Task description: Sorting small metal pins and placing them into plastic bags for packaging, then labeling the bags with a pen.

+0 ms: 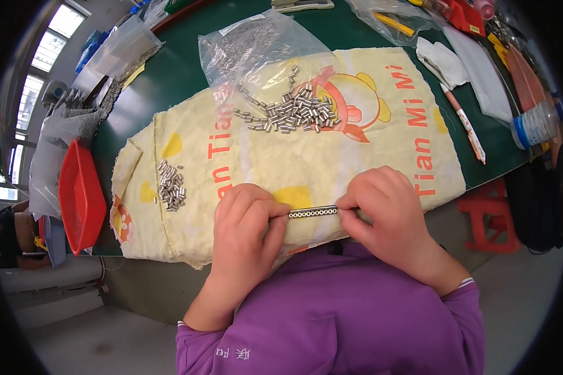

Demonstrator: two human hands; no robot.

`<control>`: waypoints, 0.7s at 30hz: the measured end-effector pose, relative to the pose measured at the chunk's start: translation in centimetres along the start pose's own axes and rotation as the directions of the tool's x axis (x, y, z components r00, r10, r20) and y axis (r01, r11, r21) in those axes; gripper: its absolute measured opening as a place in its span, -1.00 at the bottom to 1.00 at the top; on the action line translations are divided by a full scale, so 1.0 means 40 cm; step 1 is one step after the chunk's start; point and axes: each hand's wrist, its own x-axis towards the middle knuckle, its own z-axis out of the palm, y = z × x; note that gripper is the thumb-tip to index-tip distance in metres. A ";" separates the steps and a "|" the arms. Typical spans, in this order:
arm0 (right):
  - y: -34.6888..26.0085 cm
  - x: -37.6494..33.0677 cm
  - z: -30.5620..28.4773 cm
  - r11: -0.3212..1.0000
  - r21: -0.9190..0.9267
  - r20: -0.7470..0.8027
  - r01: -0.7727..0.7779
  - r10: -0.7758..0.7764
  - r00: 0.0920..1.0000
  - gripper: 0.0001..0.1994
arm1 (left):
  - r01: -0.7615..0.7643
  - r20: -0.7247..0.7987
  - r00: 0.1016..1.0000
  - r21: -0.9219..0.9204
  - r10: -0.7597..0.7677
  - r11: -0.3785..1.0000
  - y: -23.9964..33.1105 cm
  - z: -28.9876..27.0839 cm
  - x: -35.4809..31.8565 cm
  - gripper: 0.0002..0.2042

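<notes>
Close to my body, a narrow row of small metal cylinders [313,212] spans the gap between my two hands, their round ends with dark centres showing and a dark edge along the top. My left hand [247,219] pinches the left end of this row between thumb and fingers. The right end is pinched by my right hand [381,206] in the same way. Beneath lies a yellow printed cloth [263,169]. Farther off, a large pile of loose metal cylinders [303,111] spreads beside a clear plastic bag [256,47]. A smaller pile of cylinders [171,186] lies to the left.
A red plastic tray [81,197] sits at the left table edge. On the right are a pen [463,122], a white cloth [442,61] and a clear container [535,125]. The green tabletop [181,44] shows behind. A red stool [491,219] stands below, right.
</notes>
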 end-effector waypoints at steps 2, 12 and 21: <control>-0.005 0.007 -0.004 1.000 0.022 0.000 -0.017 0.017 1.000 -0.84 | 0.007 -0.008 1.000 0.001 -0.007 1.000 0.003 -0.003 0.001 -0.79; -0.016 0.034 -0.015 0.999 -0.040 0.071 0.008 -0.005 0.997 -0.85 | -0.024 0.024 0.999 -0.071 0.025 0.997 -0.022 -0.016 0.016 -0.79; -0.129 0.271 0.096 0.966 0.154 0.144 0.208 -0.231 0.962 -0.83 | 0.050 -0.132 0.991 0.279 -0.013 0.959 -0.103 -0.128 0.038 -0.73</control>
